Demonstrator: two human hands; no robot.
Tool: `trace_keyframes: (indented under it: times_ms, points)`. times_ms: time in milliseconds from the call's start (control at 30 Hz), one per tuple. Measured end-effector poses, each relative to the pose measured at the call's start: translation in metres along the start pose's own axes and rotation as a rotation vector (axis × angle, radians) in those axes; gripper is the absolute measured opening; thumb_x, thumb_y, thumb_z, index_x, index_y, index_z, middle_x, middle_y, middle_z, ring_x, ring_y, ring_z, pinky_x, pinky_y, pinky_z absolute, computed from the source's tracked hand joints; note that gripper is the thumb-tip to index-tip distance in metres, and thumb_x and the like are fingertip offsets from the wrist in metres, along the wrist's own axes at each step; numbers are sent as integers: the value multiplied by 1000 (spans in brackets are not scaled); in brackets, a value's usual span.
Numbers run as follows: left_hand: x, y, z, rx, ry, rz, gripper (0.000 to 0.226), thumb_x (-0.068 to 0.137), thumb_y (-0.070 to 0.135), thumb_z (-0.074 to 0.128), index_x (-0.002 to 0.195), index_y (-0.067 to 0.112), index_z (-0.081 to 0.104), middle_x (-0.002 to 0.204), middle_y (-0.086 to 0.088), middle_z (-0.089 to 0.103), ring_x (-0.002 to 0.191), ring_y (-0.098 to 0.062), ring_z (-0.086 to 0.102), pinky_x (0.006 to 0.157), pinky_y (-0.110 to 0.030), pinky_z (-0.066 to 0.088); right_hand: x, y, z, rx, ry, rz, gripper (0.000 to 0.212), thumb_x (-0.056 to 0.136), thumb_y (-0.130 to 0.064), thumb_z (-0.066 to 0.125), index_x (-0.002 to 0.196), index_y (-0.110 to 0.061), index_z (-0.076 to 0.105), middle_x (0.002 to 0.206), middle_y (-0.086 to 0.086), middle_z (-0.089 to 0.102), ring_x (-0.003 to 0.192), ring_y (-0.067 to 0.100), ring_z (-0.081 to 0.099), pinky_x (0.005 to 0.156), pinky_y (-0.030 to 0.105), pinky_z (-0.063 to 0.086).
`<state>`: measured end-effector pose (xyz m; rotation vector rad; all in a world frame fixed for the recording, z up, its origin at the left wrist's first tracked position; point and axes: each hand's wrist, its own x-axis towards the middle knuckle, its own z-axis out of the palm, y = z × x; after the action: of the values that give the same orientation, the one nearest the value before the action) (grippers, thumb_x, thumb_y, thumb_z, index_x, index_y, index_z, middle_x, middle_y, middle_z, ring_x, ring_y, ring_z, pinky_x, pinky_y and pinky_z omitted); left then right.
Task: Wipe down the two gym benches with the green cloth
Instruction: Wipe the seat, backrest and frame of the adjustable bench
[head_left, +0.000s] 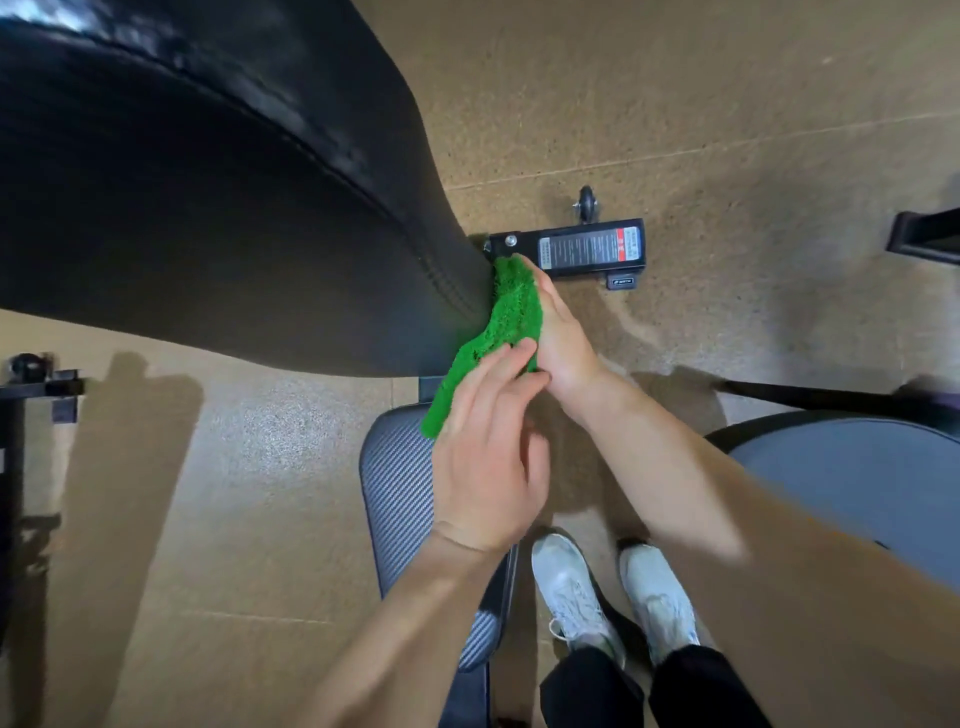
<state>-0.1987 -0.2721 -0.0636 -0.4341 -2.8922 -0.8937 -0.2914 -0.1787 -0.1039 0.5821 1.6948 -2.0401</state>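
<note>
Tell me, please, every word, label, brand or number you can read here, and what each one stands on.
None can be read.
Warning label on the black bench foot: rows of small white print with red panels, too small to read.
Small black tag just below that foot: a pale brand mark, too blurred to read.
Green cloth, black bench pad, white shoes: no text visible.

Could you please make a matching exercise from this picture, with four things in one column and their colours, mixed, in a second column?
Things:
1. cloth
2. large bench pad
3. shoes
4. floor

Colours:
A. white
B. tan
C. green
D. black

Pairs: 1-C, 2-D, 3-A, 4-B
</note>
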Motion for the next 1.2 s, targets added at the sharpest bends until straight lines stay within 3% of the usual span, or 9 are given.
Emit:
trace_keyframes:
  times_ms: [167, 233, 333, 500, 667, 867, 967, 1100, 1200]
  points:
    - [24, 14, 2, -829, 535, -1076, 4, 87, 19, 57, 88, 18, 61, 92, -2, 65, 84, -14, 64, 85, -32, 52, -37, -20, 20, 75, 97, -13, 74, 82, -64, 39, 149, -33, 40, 158, -6, 33, 147, 9, 27, 123, 42, 18]
    - [37, 6, 5, -1323, 388, -1412, 23, 99, 29, 46, 99, 14, 64, 102, -7, 68, 93, -18, 69, 93, -32, 52, -50, -21, 29, 39, 90, -116, 76, 81, -76, 38, 147, -38, 37, 158, -7, 35, 147, 9, 28, 122, 44, 20]
    - [45, 3, 12, -1572, 267, -1484, 43, 104, 32, 31, 122, 9, 62, 124, -14, 67, 120, -29, 60, 109, -42, 43, -38, -19, 31, -80, 202, -109, 69, 93, -59, 27, 150, -21, 39, 154, -1, 40, 143, 10, 32, 121, 33, 19]
    - [58, -5, 26, -1385, 285, -1625, 27, 103, 13, 39, 89, 9, 62, 59, -5, 69, 52, -16, 64, 49, -27, 56, -5, -12, 14, 19, 228, 76, 44, 104, -38, 39, 137, -13, 55, 128, 3, 56, 122, 17, 50, 107, 28, 33]
    - [66, -6, 45, -1270, 147, -1687, 29, 98, 6, 35, 112, 8, 61, 86, -14, 67, 69, -26, 64, 64, -42, 58, 17, 12, 0, 175, 222, 286, 61, 92, -55, 48, 134, -11, 57, 125, 6, 64, 118, 27, 58, 110, 42, 39]
    - [54, -27, 73, -1316, 254, -1727, 32, 99, 5, 46, 129, 3, 57, 99, -15, 67, 81, -26, 63, 50, -39, 58, 53, 68, -8, 170, 155, 342, 37, 79, -55, 57, 84, -19, 64, 83, 12, 66, 88, 31, 62, 97, 54, 48]
    - [43, -27, 73, -1321, 368, -1738, 25, 100, 8, 50, 123, 4, 59, 85, -9, 65, 74, -20, 63, 67, -37, 58, 37, 55, -4, 203, 257, 307, 31, 90, -46, 58, 89, -18, 71, 86, 10, 71, 86, 29, 66, 93, 53, 52]
    - [32, -35, 63, -1296, 413, -1753, 27, 96, 9, 55, 122, 7, 61, 113, -11, 70, 82, -18, 65, 52, -23, 56, 4, 50, 2, 503, 213, 347, 40, 103, -40, 44, 117, -11, 68, 101, 10, 75, 86, 25, 73, 79, 38, 60]
    - [31, -26, 54, -1462, 408, -1666, 30, 99, 20, 46, 118, 7, 65, 113, -13, 70, 96, -26, 67, 81, -33, 57, -1, 55, 13, 628, 195, 343, 49, 101, -46, 41, 122, -8, 64, 117, 12, 68, 101, 30, 66, 89, 41, 53]
